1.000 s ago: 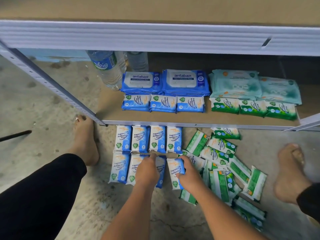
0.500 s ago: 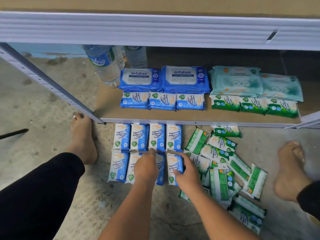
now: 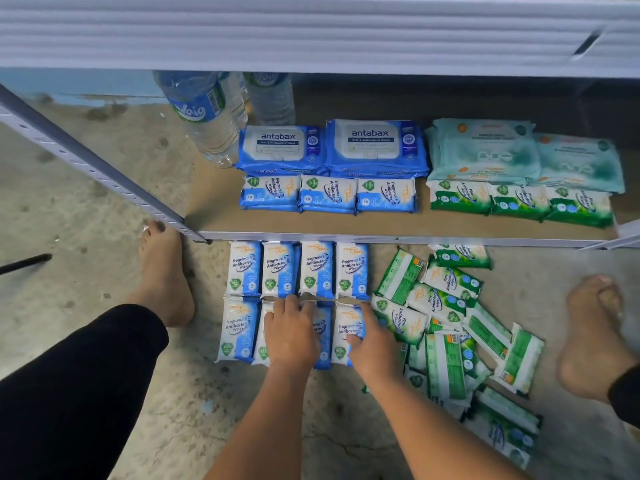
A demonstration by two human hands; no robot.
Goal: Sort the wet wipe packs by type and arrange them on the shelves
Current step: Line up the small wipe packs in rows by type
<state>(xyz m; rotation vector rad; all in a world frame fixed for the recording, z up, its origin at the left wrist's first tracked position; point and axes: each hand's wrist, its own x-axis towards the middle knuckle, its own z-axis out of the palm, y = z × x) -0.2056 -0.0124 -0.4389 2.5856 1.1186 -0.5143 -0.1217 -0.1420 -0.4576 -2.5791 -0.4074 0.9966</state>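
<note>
Two rows of small blue fragrance-free wipe packs [image 3: 298,270] lie on the floor in front of the shelf. My left hand [image 3: 291,336] rests on the middle packs of the near row, fingertips at their top edge. My right hand [image 3: 375,346] holds the rightmost near blue pack [image 3: 346,329], thumb across its face and fingers along its right edge. Green pine wipe packs [image 3: 446,337] lie in a loose heap to the right. On the lower shelf board [image 3: 221,220] stand Antabax packs [image 3: 375,143], small blue packs [image 3: 327,195], teal packs [image 3: 485,152] and small green packs [image 3: 519,202].
Two water bottles [image 3: 204,116] stand at the shelf's back left. A grey shelf upright [image 3: 86,164] slants down to the left corner. My bare feet [image 3: 164,275] flank the packs, the other foot [image 3: 594,337] at the right. An upper shelf beam [image 3: 311,32] hangs overhead.
The blue pack in my right hand has come down flat into the near row's right end. My left hand has settled lower over the middle packs.
</note>
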